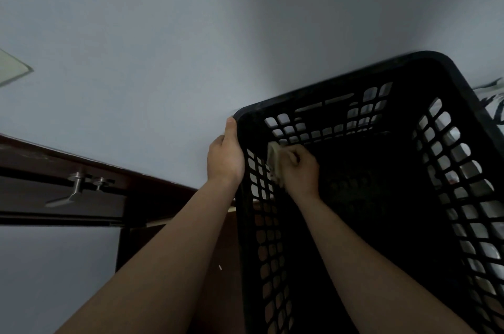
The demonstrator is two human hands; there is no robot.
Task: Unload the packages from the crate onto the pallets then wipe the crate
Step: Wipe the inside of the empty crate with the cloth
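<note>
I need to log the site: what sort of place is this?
Likely a plain indoor room, perhaps a storeroom: bare grey wall, dark wooden door frame with metal handle, black lattice crate being wiped with a cloth.

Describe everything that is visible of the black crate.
The black crate looks like plastic, with a thick rim, rounded corners and lattice walls of rectangular holes. It is tilted, its open side toward the camera, and no packages show inside. The left hand grips its left rim from outside; the right hand presses a pale cloth against the inner left wall.
</note>
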